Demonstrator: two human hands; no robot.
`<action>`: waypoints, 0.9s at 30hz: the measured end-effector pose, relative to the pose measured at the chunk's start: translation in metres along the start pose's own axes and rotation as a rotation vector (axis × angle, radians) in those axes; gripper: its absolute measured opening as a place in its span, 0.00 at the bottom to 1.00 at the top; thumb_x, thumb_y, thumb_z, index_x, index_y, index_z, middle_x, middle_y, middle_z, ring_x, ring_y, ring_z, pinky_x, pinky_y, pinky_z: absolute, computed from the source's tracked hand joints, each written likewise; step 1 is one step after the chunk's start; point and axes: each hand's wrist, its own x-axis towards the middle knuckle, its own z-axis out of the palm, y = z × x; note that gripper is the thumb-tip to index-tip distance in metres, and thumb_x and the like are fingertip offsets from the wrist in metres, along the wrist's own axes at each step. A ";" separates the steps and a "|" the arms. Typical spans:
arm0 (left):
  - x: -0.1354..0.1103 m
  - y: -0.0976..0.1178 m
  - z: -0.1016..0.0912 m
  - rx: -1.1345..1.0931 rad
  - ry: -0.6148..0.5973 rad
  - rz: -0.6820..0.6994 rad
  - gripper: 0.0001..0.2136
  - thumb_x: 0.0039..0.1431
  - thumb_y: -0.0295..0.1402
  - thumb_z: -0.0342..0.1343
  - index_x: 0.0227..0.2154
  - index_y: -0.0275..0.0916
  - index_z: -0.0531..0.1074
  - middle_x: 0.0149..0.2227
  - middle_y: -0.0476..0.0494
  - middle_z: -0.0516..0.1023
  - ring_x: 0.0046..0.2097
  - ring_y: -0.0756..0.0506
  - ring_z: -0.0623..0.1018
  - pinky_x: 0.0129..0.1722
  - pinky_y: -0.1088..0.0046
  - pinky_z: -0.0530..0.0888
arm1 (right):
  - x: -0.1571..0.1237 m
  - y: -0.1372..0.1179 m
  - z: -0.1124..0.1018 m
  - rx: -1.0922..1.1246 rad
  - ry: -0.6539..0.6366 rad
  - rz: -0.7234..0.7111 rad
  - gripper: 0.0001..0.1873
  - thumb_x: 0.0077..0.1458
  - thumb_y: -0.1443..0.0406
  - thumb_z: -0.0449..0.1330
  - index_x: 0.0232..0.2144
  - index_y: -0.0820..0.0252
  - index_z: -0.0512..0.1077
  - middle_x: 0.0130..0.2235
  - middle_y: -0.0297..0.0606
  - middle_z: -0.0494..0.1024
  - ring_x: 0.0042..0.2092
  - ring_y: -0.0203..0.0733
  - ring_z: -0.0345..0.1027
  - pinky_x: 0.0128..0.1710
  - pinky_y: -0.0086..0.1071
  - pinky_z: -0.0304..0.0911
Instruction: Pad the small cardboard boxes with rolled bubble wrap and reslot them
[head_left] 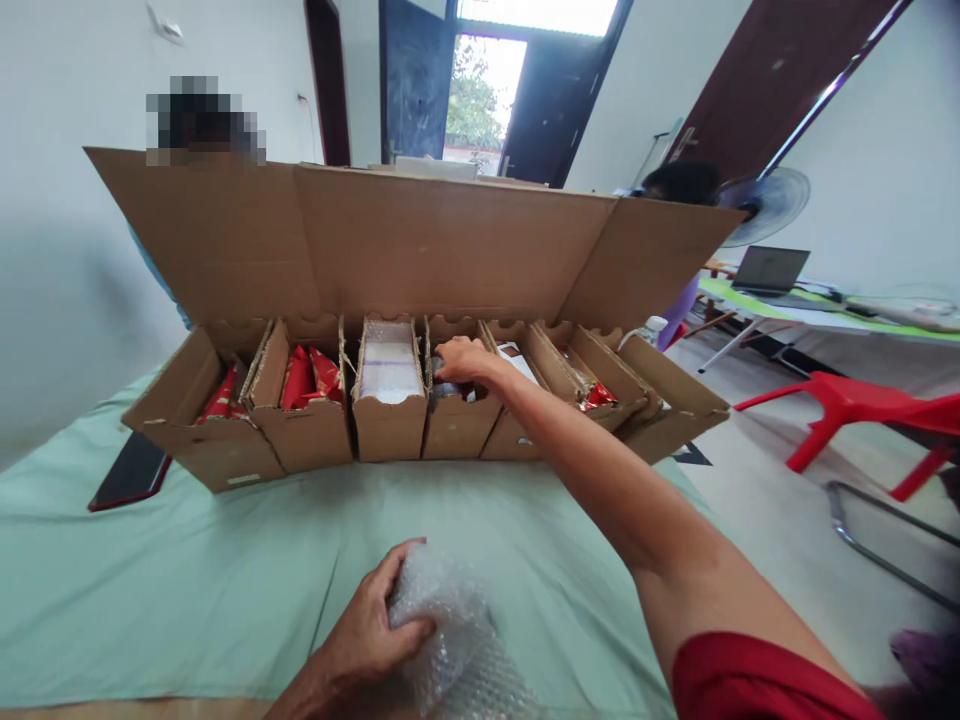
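Observation:
My left hand (375,610) grips a loose sheet of clear bubble wrap (457,630) above the cloth, near the front edge. My right hand (463,360) reaches forward into a narrow cardboard box (456,430) near the middle of the row. Its fingers are bent down over a dark, clear-wrapped item (448,388); most of that item is hidden by the box wall and the hand. Just to the left stands a box (390,428) holding a bubble-wrapped stack (390,370). To the right, another box has white printed packaging (517,360) in it.
Red foil packets (309,378) fill boxes at the left. A tall cardboard panel (450,240) rises behind the row. A dark phone or tablet (131,470) lies on the green cloth (225,580). Two people are partly hidden behind the panel. A red stool (847,410) stands at right.

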 end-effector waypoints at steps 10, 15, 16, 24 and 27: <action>-0.002 0.002 -0.009 0.162 0.156 0.337 0.14 0.42 0.26 0.60 0.35 0.38 0.75 0.75 0.35 0.45 0.70 0.29 0.59 0.66 0.52 0.60 | -0.115 0.023 -0.034 0.380 0.673 -0.065 0.13 0.65 0.64 0.54 0.46 0.60 0.75 0.44 0.40 0.81 0.42 0.43 0.74 0.43 0.35 0.65; -0.011 0.000 -0.012 0.185 0.185 0.505 0.17 0.40 0.26 0.60 0.37 0.39 0.76 0.74 0.38 0.44 0.72 0.27 0.54 0.67 0.50 0.58 | -0.205 -0.015 0.015 0.498 0.287 -0.434 0.05 0.60 0.67 0.59 0.35 0.57 0.77 0.37 0.38 0.83 0.39 0.42 0.74 0.44 0.35 0.65; -0.013 0.001 -0.013 0.160 0.151 0.482 0.17 0.39 0.26 0.60 0.38 0.40 0.75 0.71 0.35 0.55 0.68 0.29 0.62 0.63 0.54 0.64 | -0.212 -0.024 0.027 0.488 0.126 -0.491 0.05 0.59 0.69 0.60 0.35 0.57 0.77 0.36 0.38 0.83 0.39 0.42 0.74 0.44 0.35 0.65; -0.012 0.014 -0.011 -0.155 0.118 0.147 0.22 0.43 0.30 0.60 0.45 0.39 0.68 0.32 0.52 0.71 0.31 0.50 0.72 0.31 0.78 0.68 | -0.121 -0.032 -0.011 0.454 -0.002 -0.386 0.12 0.65 0.63 0.58 0.43 0.61 0.80 0.40 0.40 0.84 0.41 0.41 0.76 0.40 0.32 0.64; -0.009 0.014 -0.008 -0.196 0.088 0.073 0.50 0.43 0.27 0.61 0.69 0.40 0.45 0.44 0.46 0.76 0.38 0.47 0.77 0.40 0.73 0.74 | -0.060 -0.043 -0.025 -0.003 0.079 -0.329 0.15 0.64 0.65 0.57 0.50 0.59 0.79 0.51 0.45 0.82 0.56 0.49 0.70 0.52 0.38 0.59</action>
